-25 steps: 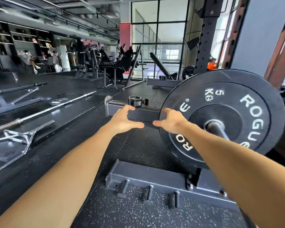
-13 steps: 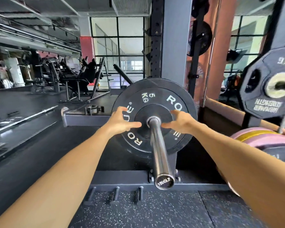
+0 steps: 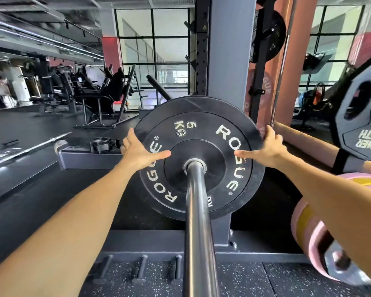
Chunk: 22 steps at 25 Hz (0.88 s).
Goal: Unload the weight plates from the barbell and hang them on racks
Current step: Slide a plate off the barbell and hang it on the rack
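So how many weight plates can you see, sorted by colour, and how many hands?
Black plates: 3 (5 kg plate on the barbell, one hung high on the rack, one at the right edge)
Pink plates: 1
Hands: 2 (left hand, right hand)
Total: 6

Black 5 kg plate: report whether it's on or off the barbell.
On: the barbell sleeve passes through the black 5 kg plate.
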Available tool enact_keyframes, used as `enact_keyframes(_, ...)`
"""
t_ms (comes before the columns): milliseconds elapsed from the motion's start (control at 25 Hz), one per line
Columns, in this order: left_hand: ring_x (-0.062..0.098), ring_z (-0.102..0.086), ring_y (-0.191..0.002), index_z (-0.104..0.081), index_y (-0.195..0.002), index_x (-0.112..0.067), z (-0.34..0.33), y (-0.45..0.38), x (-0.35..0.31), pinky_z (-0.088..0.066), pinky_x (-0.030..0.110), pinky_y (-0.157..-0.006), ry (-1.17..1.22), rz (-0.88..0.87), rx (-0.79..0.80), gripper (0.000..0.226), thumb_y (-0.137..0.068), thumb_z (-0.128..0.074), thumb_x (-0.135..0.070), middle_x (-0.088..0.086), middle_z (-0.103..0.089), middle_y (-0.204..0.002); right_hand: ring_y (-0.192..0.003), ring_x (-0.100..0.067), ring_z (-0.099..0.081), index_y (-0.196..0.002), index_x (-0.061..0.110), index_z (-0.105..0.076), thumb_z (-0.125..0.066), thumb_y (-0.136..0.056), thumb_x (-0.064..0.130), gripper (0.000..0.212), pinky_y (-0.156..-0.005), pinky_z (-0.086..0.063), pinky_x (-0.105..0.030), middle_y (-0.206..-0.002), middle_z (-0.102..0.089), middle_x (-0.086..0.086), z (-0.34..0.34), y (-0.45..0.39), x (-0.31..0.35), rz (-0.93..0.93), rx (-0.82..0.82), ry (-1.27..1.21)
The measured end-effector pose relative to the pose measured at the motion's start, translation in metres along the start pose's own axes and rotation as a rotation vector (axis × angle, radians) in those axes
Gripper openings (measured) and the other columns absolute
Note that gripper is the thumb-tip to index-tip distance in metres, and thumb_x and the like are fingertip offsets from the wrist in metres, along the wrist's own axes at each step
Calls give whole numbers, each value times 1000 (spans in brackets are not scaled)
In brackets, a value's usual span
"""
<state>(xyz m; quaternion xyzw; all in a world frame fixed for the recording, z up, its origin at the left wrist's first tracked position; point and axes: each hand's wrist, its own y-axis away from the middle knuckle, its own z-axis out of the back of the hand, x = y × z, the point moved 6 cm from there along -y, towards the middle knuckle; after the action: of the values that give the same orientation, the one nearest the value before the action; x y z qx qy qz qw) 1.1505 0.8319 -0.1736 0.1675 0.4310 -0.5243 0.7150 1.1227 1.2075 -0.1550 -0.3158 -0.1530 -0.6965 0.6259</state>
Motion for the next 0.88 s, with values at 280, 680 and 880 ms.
enact_keyframes(280, 28, -49, -123, -30, -123, -18, -5, -46, 25, -44, 50, -103, 109, 16, -103, 112, -41, -93, -60, 5, -48, -131, -119, -27, -53, -125, 13, -36, -95, -42, 50, 108, -97, -46, -42, -122, -51, -3, -27, -49, -4, 0, -68, -284)
enact_keyframes(680, 29, -49, -123, -27, -120, -18, 10, -10, 31, -45, 49, -101, 45, -5, -60, 110, -42, -93, -60, 8, -48, -134, -90, -14, -69, -112, 22, -60, -92, -11, 66, 115, -85, -57, -35, -102, -70, 8, -16, -19, -13, 1, -91, -390)
enact_keyframes(880, 29, -48, -125, -26, -121, -19, 31, 42, 30, -44, 49, -103, 65, -38, -47, 113, -41, -93, -60, 8, -48, -135, -101, -16, -60, -110, 20, -46, -98, -34, 46, 96, -88, -50, -32, -111, -62, 5, 4, 47, -16, 14, -133, -427)
